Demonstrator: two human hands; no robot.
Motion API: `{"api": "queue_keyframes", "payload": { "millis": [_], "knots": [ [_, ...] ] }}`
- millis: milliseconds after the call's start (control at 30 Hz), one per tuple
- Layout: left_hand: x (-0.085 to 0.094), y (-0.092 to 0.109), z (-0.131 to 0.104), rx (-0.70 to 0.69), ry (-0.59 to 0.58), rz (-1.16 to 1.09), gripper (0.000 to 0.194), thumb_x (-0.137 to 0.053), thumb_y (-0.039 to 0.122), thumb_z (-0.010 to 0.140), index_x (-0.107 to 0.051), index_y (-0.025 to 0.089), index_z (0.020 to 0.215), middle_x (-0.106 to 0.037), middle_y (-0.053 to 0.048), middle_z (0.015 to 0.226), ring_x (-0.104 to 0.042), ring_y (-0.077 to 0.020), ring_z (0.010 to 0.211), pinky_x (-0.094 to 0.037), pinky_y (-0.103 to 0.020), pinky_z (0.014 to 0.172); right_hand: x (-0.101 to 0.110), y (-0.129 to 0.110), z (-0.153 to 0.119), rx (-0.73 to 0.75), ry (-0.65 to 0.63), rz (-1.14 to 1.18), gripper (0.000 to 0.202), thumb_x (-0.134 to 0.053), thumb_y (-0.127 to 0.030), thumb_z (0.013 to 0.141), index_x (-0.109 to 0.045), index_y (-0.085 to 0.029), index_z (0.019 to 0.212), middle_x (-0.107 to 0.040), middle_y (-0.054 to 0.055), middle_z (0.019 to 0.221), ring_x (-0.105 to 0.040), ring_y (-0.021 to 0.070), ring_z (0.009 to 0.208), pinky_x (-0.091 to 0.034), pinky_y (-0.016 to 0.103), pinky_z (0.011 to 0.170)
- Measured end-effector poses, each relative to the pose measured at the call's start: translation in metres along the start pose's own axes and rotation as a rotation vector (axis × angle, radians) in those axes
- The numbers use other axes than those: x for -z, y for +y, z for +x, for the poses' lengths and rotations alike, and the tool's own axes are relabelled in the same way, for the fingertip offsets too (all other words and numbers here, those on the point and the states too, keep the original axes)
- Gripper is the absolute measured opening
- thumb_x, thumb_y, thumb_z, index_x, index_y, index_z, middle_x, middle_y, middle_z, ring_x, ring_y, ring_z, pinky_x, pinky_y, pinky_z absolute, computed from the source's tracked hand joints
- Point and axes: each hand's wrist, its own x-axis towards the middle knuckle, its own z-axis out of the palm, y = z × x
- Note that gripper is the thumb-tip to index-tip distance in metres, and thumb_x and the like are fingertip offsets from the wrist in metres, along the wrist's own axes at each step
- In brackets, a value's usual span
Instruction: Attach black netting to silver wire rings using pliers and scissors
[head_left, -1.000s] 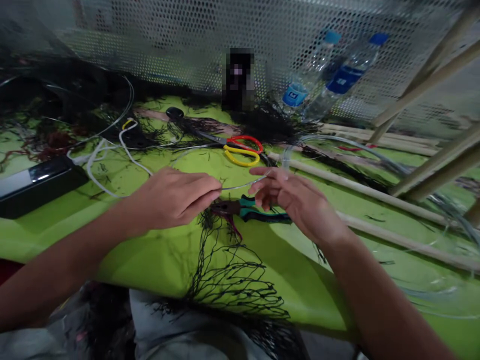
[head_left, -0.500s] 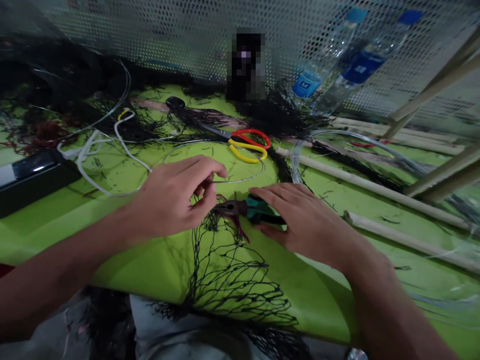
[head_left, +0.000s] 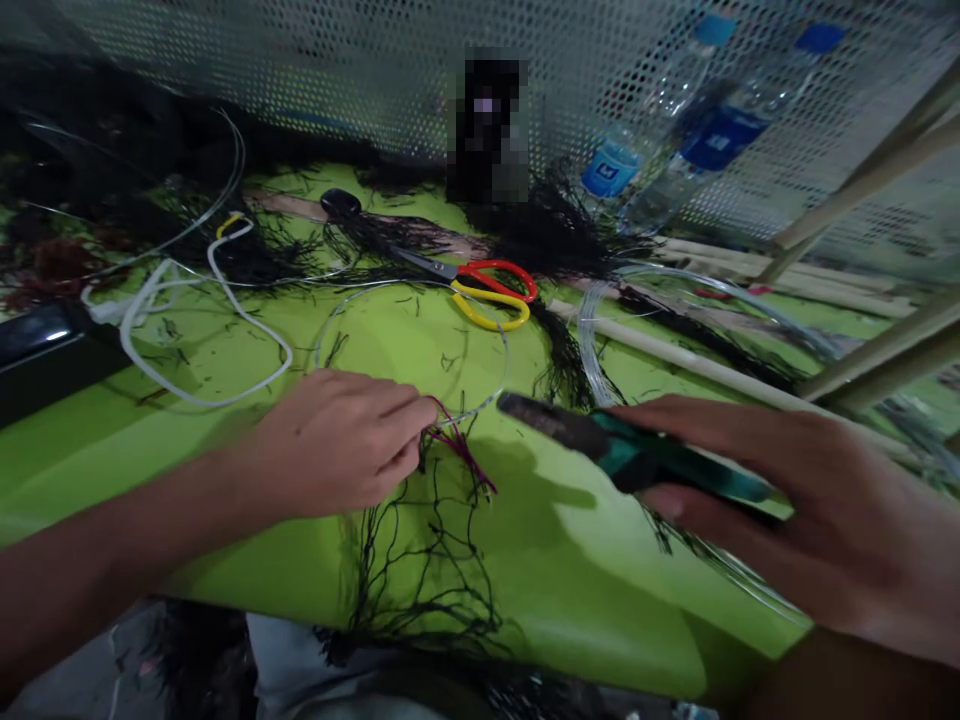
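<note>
My left hand is closed in a pinch at the end of a thin wire loop, where purple-red threads and the top of a black net meet. The net hangs down over the near edge of the green surface. My right hand is wrapped round the green-handled pliers, whose dark jaws point left, raised above the surface and apart from the net. Scissors with red and yellow handles lie behind the wire loop.
Two bottles lean by the perforated panel. Wooden sticks and coiled clear line lie at the right. A white cable and a black box are at the left; dark netting sits behind.
My right hand has lifted the pliers and carried them right, away from the net top. My left hand has moved slightly down and closed further at the threads.
</note>
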Motion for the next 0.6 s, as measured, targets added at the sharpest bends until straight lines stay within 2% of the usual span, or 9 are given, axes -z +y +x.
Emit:
{"api": "queue_keyframes", "payload": {
  "millis": [67,167,367,500,600],
  "knots": [
    [-0.003,0.002,-0.002,-0.102,-0.058,0.023,0.019,-0.051,0.015,0.098,-0.069,0.019,0.095,-0.067,0.000,0.072,-0.065,-0.0200,0.059,-0.045,-0.037,0.055,-0.002,-0.004,0.005,-0.059,0.070,0.012,0.030,-0.055,-0.046,0.104,-0.071,-0.024,0.116,-0.082,0.007,0.101,-0.076,0.0230,0.075,-0.054,0.035,0.058],
    [-0.008,0.004,-0.005,-0.163,-0.089,-0.005,0.017,-0.053,0.016,0.099,-0.070,0.018,0.098,-0.068,-0.001,0.079,-0.066,-0.0201,0.066,-0.049,-0.038,0.063,-0.018,-0.011,0.014,-0.155,0.104,-0.051,0.037,-0.053,-0.049,0.104,-0.072,-0.019,0.113,-0.081,0.009,0.095,-0.074,0.0251,0.073,-0.050,0.038,0.061],
    [-0.014,0.004,-0.007,-0.176,-0.121,-0.034,0.016,-0.055,0.019,0.101,-0.071,0.018,0.102,-0.069,-0.002,0.084,-0.064,-0.0195,0.067,-0.046,-0.038,0.061,-0.049,-0.028,0.021,-0.266,-0.108,-0.242,0.039,-0.052,-0.053,0.100,-0.074,-0.021,0.107,-0.080,0.007,0.088,-0.071,0.0252,0.067,-0.039,0.035,0.059],
    [-0.012,0.003,-0.007,-0.137,-0.090,-0.034,0.020,-0.054,0.022,0.103,-0.070,0.020,0.091,-0.065,0.000,0.076,-0.063,-0.0213,0.064,-0.044,-0.040,0.059,-0.066,-0.048,0.024,-0.267,-0.116,-0.364,0.034,-0.057,-0.050,0.099,-0.073,-0.020,0.101,-0.078,0.007,0.085,-0.071,0.0260,0.066,-0.030,0.034,0.055],
    [-0.011,0.002,-0.007,-0.128,-0.113,-0.041,0.021,-0.054,0.022,0.103,-0.068,0.020,0.088,-0.064,0.000,0.074,-0.062,-0.0214,0.062,-0.043,-0.039,0.058,-0.066,-0.050,0.023,-0.225,-0.124,-0.344,0.030,-0.058,-0.046,0.101,-0.072,-0.019,0.102,-0.079,0.008,0.088,-0.071,0.0250,0.067,-0.029,0.034,0.054]
  ]
}}
